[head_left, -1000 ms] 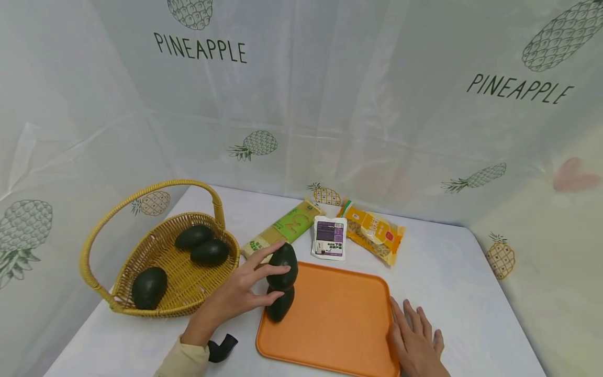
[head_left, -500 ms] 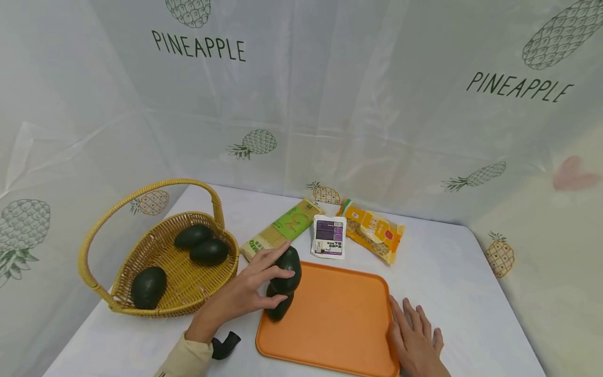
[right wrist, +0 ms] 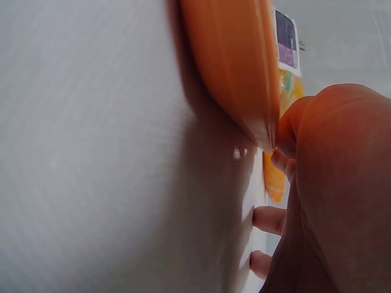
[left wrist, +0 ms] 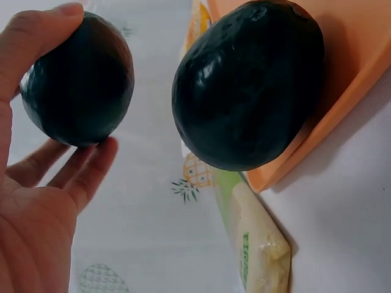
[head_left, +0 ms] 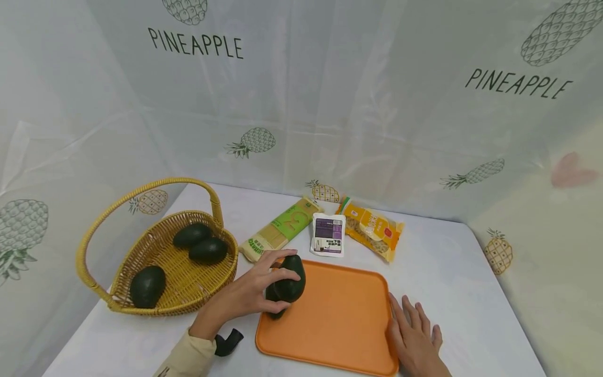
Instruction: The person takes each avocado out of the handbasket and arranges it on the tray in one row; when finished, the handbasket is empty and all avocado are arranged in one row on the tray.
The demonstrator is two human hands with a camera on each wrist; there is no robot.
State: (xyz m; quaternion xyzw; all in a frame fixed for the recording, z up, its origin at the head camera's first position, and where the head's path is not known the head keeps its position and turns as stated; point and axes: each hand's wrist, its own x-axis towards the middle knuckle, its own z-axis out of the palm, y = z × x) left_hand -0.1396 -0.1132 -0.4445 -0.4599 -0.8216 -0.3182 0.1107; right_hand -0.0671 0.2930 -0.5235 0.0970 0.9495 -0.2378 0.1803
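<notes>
My left hand [head_left: 247, 293] grips a dark green avocado [head_left: 292, 285] between thumb and fingers, over the left part of the orange tray [head_left: 339, 319]. A second avocado [left wrist: 250, 85] is at the tray's left side; in the head view the held one and my hand partly hide it, while in the left wrist view the two stand apart. My right hand [head_left: 416, 337] rests at the tray's right edge, fingers extended onto the white table, and its thumb side meets the rim in the right wrist view.
A yellow wicker basket [head_left: 195, 288] with a tall handle holds three avocados at the left. Behind the tray lie a green noodle packet [head_left: 285, 228], a white-and-purple pouch [head_left: 328, 235] and an orange bag [head_left: 372, 229]. A black curved object [head_left: 229, 343] lies near my left sleeve.
My left hand has moved the held avocado slightly right and toward me, so it now covers more of the second avocado. My right hand has stayed at the tray's edge.
</notes>
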